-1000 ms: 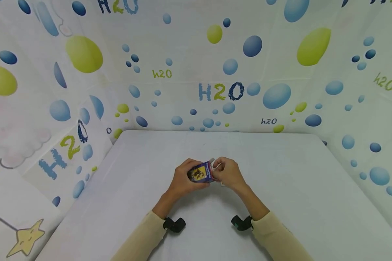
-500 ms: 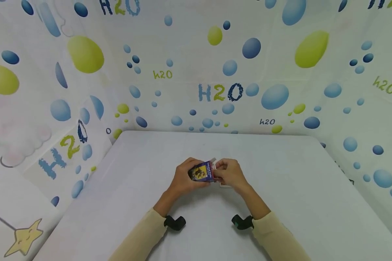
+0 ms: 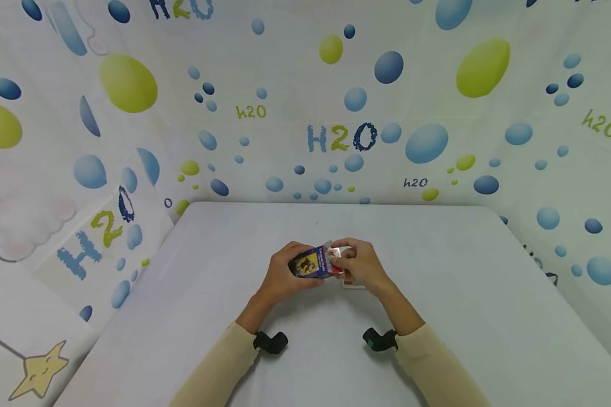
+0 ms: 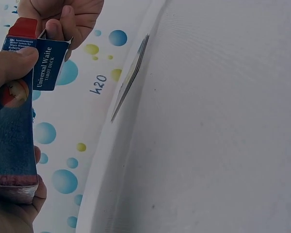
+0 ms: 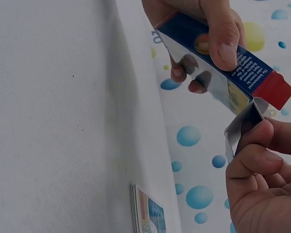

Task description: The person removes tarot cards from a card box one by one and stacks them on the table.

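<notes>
My left hand (image 3: 280, 272) grips a small blue tarot card box (image 3: 307, 264) with a yellow picture panel, held tilted above the table. In the left wrist view the box's lid flap (image 4: 47, 68) stands out from the end and reads "Universal Waite Tarot Deck". A red side tab (image 5: 274, 91) sticks out at the same end. My right hand (image 3: 365, 265) pinches the lid flap between thumb and fingers, as the right wrist view shows. Below the right hand, a small stack of cards (image 5: 153, 216) lies on the table, partly hidden by that hand in the head view.
The white-covered table (image 3: 417, 243) spreads around both hands. Behind it hangs a white curtain (image 3: 285, 56) printed with blue and green drops and "H2O" lettering. Black wrist cameras (image 3: 271, 342) sit at both cuffs.
My right hand has shifted slightly up, and its fingers have changed their hold at the box's end. More of the red tab and of the card stack beneath now shows. The left hand keeps its grip.
</notes>
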### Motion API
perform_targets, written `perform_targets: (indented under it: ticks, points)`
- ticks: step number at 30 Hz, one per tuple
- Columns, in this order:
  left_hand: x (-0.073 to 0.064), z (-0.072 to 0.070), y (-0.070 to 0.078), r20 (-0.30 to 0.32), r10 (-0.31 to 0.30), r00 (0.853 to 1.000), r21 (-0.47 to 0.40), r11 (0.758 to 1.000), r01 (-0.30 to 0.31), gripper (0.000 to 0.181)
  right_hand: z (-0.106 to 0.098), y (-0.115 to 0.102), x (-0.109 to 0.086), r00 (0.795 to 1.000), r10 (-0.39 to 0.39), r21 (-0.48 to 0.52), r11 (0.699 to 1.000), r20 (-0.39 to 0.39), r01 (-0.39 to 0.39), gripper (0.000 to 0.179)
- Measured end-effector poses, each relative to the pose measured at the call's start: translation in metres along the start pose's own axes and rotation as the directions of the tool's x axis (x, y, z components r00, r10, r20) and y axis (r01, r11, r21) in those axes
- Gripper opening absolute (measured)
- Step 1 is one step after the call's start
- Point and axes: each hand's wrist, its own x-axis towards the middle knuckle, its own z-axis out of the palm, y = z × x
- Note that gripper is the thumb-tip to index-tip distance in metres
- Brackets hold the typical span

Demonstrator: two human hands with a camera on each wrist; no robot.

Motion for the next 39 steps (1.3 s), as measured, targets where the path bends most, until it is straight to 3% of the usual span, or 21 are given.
perform_targets:
  ticks: [3,10,17,21,29,39]
  points:
    - [-0.001,-0.001,0.000,-0.008,-0.001,1.000,0.005,1.000,0.001,0.070,0.002,-0.001,-0.002,1.000,-0.018,-0.009,1.000,0.000,0.018,0.031]
    - [-0.007,-0.011,0.038,-0.006,0.006,1.000,-0.004,1.000,-0.006,0.064,0.002,0.003,-0.003,0.999,-0.037,-0.021,0.999,0.003,0.037,0.031]
    - [-0.008,-0.014,0.038,-0.007,0.011,1.000,-0.011,1.000,-0.011,0.062,0.001,0.006,-0.004,0.998,-0.067,0.019,0.998,0.011,0.066,0.028]
    - [-0.008,-0.014,0.033,-0.001,-0.001,1.000,-0.011,1.000,0.001,0.064,0.000,0.007,-0.004,0.998,-0.069,0.024,0.997,0.006,0.069,0.027]
    - [-0.005,-0.008,-0.002,-0.021,-0.017,1.000,-0.016,1.000,0.017,0.071,-0.002,0.008,-0.002,0.999,-0.038,0.021,0.999,-0.023,0.038,0.027]
    - [-0.005,-0.010,-0.004,-0.053,-0.024,0.998,0.003,1.000,0.024,0.067,-0.007,0.007,-0.001,0.998,-0.025,0.020,0.999,-0.058,0.027,0.027]
